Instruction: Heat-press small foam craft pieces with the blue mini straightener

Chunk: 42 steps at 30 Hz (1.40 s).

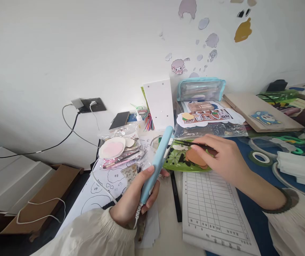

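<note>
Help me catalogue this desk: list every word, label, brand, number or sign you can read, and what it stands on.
None can be read with certainty.
Printed form: characters near its lower end, too blurred.
Sheet with outline drawings: small characters inside shapes, too small.
Brown rectangular piece: faint marks, too small.
Light-blue corded tool: no lettering visible.

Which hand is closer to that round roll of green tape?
The right hand: apart from the round green tape roll, to its left. The left hand is much farther left, holding a long light-blue wand.
</note>
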Available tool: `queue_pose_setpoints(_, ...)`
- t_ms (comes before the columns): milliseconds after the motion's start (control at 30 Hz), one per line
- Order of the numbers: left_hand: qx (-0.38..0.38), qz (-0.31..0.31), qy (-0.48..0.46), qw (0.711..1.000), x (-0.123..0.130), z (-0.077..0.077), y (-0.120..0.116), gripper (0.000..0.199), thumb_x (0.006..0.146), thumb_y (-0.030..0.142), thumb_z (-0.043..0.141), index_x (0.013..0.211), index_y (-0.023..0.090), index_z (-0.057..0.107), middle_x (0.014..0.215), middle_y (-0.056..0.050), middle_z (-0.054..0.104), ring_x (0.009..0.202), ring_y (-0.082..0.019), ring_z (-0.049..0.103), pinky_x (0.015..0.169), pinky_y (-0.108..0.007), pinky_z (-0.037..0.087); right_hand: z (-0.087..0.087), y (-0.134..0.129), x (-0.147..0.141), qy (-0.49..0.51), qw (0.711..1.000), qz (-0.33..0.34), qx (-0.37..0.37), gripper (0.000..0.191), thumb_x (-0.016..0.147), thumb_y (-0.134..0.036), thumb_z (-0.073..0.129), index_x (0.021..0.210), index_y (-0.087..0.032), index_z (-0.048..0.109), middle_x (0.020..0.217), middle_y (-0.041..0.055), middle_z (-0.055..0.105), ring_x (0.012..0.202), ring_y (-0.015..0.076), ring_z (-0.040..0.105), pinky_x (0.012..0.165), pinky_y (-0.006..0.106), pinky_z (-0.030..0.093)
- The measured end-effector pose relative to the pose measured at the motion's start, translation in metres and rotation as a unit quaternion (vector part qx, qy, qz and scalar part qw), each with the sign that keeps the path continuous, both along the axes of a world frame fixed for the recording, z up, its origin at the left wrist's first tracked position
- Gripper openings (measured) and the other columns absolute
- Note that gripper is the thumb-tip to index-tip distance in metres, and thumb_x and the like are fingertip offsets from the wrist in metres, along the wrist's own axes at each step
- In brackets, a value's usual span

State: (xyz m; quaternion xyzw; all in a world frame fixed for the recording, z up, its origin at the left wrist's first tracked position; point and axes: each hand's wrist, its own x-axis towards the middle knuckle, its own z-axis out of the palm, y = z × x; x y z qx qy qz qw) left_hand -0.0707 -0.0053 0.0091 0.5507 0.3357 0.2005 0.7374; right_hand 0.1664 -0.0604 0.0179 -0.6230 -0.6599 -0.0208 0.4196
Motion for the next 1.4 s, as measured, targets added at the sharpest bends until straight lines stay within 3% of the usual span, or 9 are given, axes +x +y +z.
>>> queue_pose_setpoints(167, -0.036, -0.015, -0.023, 0.999, -0.001, -0.005, 0.002, 0.040, 0.091, 0.049, 0.032, 0.084, 0.017, 0.055, 0.042, 0.006, 0.040, 0.029, -0.004, 0.027, 0.032, -0.017, 0.019, 0.003, 0.001, 0.004, 0.133, 0.986, -0.057, -0.083, 0.016, 0.089, -0.034, 0.045, 0.086, -0.023, 0.056, 0.067, -0.0004, 0.057, 0.060, 0.0154, 0.051, 0.055, 0.028, 0.037)
queue_pose_setpoints(333, -0.025, -0.027, 0.000, 0.999, -0.001, -0.003, 0.003, 0.043, 0.088, 0.055, 0.035, 0.083, 0.017, 0.055, 0.040, 0.007, 0.039, 0.027, -0.004, 0.025, 0.029, -0.016, 0.017, 0.004, 0.003, 0.003, 0.279, 0.951, -0.036, -0.125, 0.023, 0.089, -0.043, 0.043, 0.082, -0.023, 0.052, 0.062, -0.0035, 0.042, 0.053, 0.0118, 0.037, 0.050, 0.026, 0.027)
queue_pose_setpoints(633, -0.028, -0.015, 0.017, 0.999, 0.007, 0.005, 0.000, 0.041, 0.087, 0.052, 0.043, 0.070, 0.015, 0.049, 0.044, 0.000, 0.055, 0.035, -0.007, 0.047, 0.039, -0.015, 0.036, 0.002, 0.005, 0.003, 0.321, 0.940, -0.024, -0.110, 0.024, 0.087, -0.044, 0.047, 0.080, -0.022, 0.052, 0.062, -0.0036, 0.042, 0.052, 0.0112, 0.036, 0.049, 0.026, 0.025)
queue_pose_setpoints(767, -0.026, -0.026, 0.036, 0.999, 0.007, 0.004, 0.001, 0.041, 0.086, 0.052, 0.043, 0.070, 0.016, 0.049, 0.045, -0.001, 0.055, 0.036, -0.009, 0.049, 0.039, -0.016, 0.036, 0.001, 0.005, 0.003, 0.307, 0.945, -0.031, -0.105, 0.023, 0.087, -0.043, 0.047, 0.081, -0.022, 0.054, 0.061, -0.0041, 0.041, 0.052, 0.0111, 0.036, 0.049, 0.026, 0.025)
queue_pose_setpoints(900, 0.018, -0.017, 0.058, 0.998, 0.008, 0.001, 0.000, 0.042, 0.085, 0.056, 0.043, 0.071, 0.017, 0.048, 0.044, 0.002, 0.051, 0.035, -0.008, 0.045, 0.037, -0.017, 0.033, -0.003, 0.005, 0.004, 0.311, 0.945, -0.036, -0.099, 0.023, 0.086, -0.043, 0.048, 0.081, -0.022, 0.055, 0.061, -0.0036, 0.042, 0.054, 0.0118, 0.038, 0.050, 0.026, 0.026)
queue_pose_setpoints(1033, 0.144, -0.020, 0.113, 0.983, 0.006, 0.004, -0.003, 0.041, 0.084, 0.057, 0.045, 0.069, 0.018, 0.044, 0.050, 0.003, 0.051, 0.039, -0.009, 0.045, 0.041, -0.020, 0.034, -0.008, 0.008, 0.008, 0.365, 0.929, -0.013, -0.063, 0.020, 0.086, -0.042, 0.050, 0.082, -0.023, 0.054, 0.064, -0.0031, 0.043, 0.054, 0.0113, 0.038, 0.047, 0.025, 0.025)
queue_pose_setpoints(1133, 0.304, -0.017, 0.195, 0.932, 0.001, 0.009, -0.004, 0.038, 0.086, 0.053, 0.044, 0.070, 0.019, 0.045, 0.055, 0.004, 0.051, 0.045, -0.010, 0.048, 0.046, -0.022, 0.036, -0.008, 0.008, 0.008, 0.441, 0.895, 0.055, -0.029, 0.019, 0.088, -0.037, 0.048, 0.077, -0.022, 0.050, 0.063, -0.0046, 0.038, 0.050, 0.0088, 0.030, 0.044, 0.024, 0.021)
queue_pose_setpoints(1267, 0.556, 0.000, 0.286, 0.780, -0.007, 0.009, -0.001, 0.031, 0.089, 0.047, 0.044, 0.078, 0.018, 0.050, 0.052, 0.006, 0.043, 0.044, -0.011, 0.043, 0.045, -0.023, 0.029, -0.003, 0.005, 0.005, 0.485, 0.853, 0.187, -0.052, 0.016, 0.086, -0.037, 0.054, 0.091, -0.022, 0.056, 0.058, -0.0076, 0.028, 0.046, 0.0074, 0.021, 0.041, 0.023, 0.017)
queue_pose_setpoints(1400, 0.713, 0.001, 0.283, 0.641, -0.009, 0.003, 0.004, 0.027, 0.090, 0.041, 0.045, 0.086, 0.016, 0.052, 0.051, 0.005, 0.047, 0.043, -0.013, 0.048, 0.043, -0.025, 0.029, -0.005, 0.005, 0.007, 0.432, 0.844, 0.285, -0.137, 0.045, 0.075, -0.029, 0.070, 0.117, -0.024, 0.055, 0.056, -0.0095, 0.033, 0.047, 0.0067, 0.029, 0.044, 0.022, 0.027)
